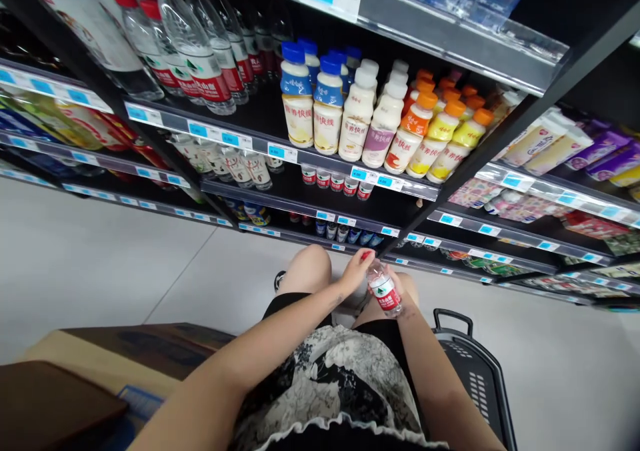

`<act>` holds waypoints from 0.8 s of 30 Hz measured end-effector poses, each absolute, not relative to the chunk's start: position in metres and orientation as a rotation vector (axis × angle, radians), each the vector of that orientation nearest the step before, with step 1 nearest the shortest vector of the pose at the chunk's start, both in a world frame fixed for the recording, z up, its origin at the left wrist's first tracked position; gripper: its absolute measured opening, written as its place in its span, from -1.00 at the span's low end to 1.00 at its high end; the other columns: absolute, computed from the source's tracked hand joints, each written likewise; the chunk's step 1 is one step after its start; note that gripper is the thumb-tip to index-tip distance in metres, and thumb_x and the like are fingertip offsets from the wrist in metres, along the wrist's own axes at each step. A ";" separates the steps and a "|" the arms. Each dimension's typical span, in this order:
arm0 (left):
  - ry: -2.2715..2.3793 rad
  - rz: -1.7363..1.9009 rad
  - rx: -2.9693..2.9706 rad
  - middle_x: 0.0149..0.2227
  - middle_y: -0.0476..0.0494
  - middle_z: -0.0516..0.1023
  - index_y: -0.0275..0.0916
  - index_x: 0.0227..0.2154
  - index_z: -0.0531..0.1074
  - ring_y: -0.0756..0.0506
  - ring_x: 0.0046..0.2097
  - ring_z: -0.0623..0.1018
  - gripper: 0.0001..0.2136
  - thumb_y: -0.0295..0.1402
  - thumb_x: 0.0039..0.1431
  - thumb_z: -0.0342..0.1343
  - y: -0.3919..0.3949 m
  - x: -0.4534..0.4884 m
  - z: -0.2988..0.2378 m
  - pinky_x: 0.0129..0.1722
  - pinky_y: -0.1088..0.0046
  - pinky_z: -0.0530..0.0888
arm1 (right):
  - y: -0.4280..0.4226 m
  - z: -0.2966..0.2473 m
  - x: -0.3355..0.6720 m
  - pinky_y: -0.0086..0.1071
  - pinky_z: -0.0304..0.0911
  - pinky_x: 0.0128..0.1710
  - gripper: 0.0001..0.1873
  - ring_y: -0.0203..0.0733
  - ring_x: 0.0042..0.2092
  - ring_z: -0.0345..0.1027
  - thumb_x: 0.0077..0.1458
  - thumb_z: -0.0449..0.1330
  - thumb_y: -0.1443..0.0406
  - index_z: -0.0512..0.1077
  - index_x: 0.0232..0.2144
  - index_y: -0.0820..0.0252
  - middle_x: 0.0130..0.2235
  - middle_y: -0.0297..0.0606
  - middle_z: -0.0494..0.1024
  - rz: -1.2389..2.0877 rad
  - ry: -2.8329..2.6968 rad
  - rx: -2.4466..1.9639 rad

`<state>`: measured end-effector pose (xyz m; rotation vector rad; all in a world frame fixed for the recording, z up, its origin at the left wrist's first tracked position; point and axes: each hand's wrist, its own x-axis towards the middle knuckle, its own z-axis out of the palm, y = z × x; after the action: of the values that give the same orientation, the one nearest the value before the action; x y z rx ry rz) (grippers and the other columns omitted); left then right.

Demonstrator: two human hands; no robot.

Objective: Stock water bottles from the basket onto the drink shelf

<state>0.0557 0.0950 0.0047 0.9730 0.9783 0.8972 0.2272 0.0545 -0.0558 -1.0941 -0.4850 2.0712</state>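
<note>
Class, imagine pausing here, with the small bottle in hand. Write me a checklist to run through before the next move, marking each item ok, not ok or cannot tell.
1. Bottle supported: ok; the right grip holds the small bottle by its body.
2. Left grip at the top: ok; its fingers are on the red cap.
3. Cap loose or tight: cannot tell; the fingers partly cover it.
4. One hand free: not ok; both are on the bottle.
5. Label visible: ok; its red and white face shows.
6. Basket nearby: ok; the black basket is beside the right arm.
</note>
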 end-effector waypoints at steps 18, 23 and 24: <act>1.798 1.117 1.359 -0.18 -0.22 0.57 -0.25 -0.10 0.39 -0.16 -0.13 0.57 -0.74 -0.18 0.29 0.11 0.211 -0.045 0.051 -0.01 0.33 0.44 | 0.055 -0.018 0.224 -0.16 0.35 -0.02 -0.08 0.11 0.14 0.43 0.12 0.18 -0.20 0.07 0.36 0.05 0.28 0.05 0.35 2.331 -0.350 -0.622; 2.221 1.148 1.302 -0.12 -0.29 0.57 -0.29 -0.02 0.36 -0.23 -0.06 0.58 -0.71 -0.20 0.33 0.10 0.276 -0.096 0.046 0.04 0.27 0.44 | 0.054 -0.016 0.223 -0.09 0.24 0.11 -0.13 0.10 0.20 0.36 0.13 0.19 -0.16 0.11 0.35 0.06 0.27 0.01 0.36 2.298 -0.308 -0.618; 2.247 1.148 1.363 -0.10 -0.31 0.57 -0.29 0.01 0.35 -0.25 -0.04 0.58 -0.69 -0.19 0.34 0.08 0.286 -0.106 0.044 0.05 0.26 0.44 | 0.054 -0.017 0.224 -0.09 0.24 0.10 -0.13 0.10 0.20 0.35 0.13 0.19 -0.16 0.11 0.34 0.05 0.27 0.01 0.36 2.300 -0.307 -0.617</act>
<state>-0.1062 0.2858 0.0441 1.3629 2.2473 1.1477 0.2237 0.0543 -0.0172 -0.6174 -0.3075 2.3000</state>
